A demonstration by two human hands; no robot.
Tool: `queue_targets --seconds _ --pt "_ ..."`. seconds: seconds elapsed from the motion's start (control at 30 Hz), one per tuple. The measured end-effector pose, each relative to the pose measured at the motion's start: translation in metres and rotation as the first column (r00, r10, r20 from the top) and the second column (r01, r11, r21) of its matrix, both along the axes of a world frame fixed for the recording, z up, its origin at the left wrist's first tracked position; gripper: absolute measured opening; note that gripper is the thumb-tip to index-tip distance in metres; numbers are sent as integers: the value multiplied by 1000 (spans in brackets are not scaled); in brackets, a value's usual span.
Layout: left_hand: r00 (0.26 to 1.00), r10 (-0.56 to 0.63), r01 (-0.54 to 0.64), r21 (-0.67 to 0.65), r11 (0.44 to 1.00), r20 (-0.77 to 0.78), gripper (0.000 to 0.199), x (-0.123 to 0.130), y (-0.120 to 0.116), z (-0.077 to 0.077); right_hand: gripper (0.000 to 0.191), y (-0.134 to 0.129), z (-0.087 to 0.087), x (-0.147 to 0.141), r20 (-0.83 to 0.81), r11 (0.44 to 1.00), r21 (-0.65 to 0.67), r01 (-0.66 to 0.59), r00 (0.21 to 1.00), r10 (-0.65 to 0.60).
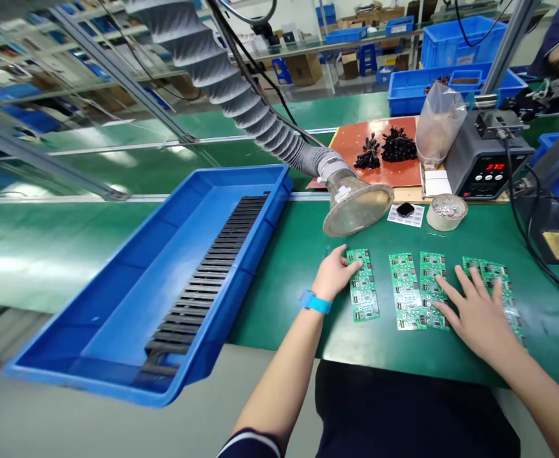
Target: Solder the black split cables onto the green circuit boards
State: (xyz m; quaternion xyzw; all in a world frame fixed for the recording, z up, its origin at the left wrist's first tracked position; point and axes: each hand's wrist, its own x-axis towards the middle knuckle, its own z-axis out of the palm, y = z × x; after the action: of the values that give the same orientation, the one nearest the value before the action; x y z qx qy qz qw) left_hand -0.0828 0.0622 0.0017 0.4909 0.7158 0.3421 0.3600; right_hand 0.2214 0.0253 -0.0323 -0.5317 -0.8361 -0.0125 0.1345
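Green circuit boards lie in a row on the green bench top. My left hand [335, 275], with a blue wrist strap [315, 301], has its thumb and fingers closed at the upper left edge of the leftmost circuit board [365, 292]. Fingers spread, my right hand [482, 318] rests over the boards on the right. Its fingertips reach the edge of a middle circuit board [432, 280], and its palm partly covers the rightmost boards [502, 280]. Another circuit board [406, 296] lies between the hands, close beside the middle one.
A blue tray [131, 254] with black slotted strips [212, 273] stands at left. The fume hose's hood [358, 207] hangs above the boards. Behind are a tape roll [446, 213], a soldering station [491, 156] and bundled black parts [398, 146] on a reddish-brown board.
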Motion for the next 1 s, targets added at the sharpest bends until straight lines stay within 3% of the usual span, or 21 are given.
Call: queue_targets --seconds 0.07,0.1,0.17,0.2,0.27,0.33,0.47,0.57,0.67,0.73,0.83,0.93,1.0 --pt "989 32 -18 94 995 -141 75 6 -12 3 45 -4 -1 8 20 999 -14 -34 999 34" --pt "976 -6 36 135 990 -217 78 12 -19 3 44 -5 0 13 29 998 -22 -57 998 58" --pt "892 -217 294 145 945 -396 85 29 -33 2 45 -6 1 24 31 995 -36 -97 995 99" --pt "822 -343 432 107 895 -454 89 38 -40 0 46 -6 2 28 21 993 -43 -106 994 107" --pt "701 -476 587 51 808 -532 93 56 -51 -4 48 -9 2 38 -14 996 -52 -73 997 72" --pt "631 -515 648 30 761 -580 93 69 -59 -7 48 -14 -2 50 -59 998 -52 46 997 -49" --pt "562 -533 698 16 716 -633 89 81 -62 -8 49 -22 -14 81 -118 963 -28 268 956 -269" --pt "499 -545 733 -7 680 -674 85 85 -56 -6 47 -18 -18 96 -169 958 -4 286 944 -282" --pt "440 -543 768 -13 640 -715 82 91 -52 -7 45 -13 -12 93 -233 955 51 291 934 -272" --pt "432 -516 780 20 626 -740 77 94 -51 -9 41 -13 -3 84 -257 952 96 289 932 -257" --pt "496 -448 766 133 629 -744 66 96 -45 -12 31 -19 18 81 -266 943 177 282 936 -230" --pt "603 -451 741 253 621 -658 65 88 -36 -13 23 -46 47 112 -297 884 276 376 908 -294" --pt "615 -449 741 282 609 -648 65 76 -31 -14 20 -80 69 152 -342 786 336 519 845 -411"
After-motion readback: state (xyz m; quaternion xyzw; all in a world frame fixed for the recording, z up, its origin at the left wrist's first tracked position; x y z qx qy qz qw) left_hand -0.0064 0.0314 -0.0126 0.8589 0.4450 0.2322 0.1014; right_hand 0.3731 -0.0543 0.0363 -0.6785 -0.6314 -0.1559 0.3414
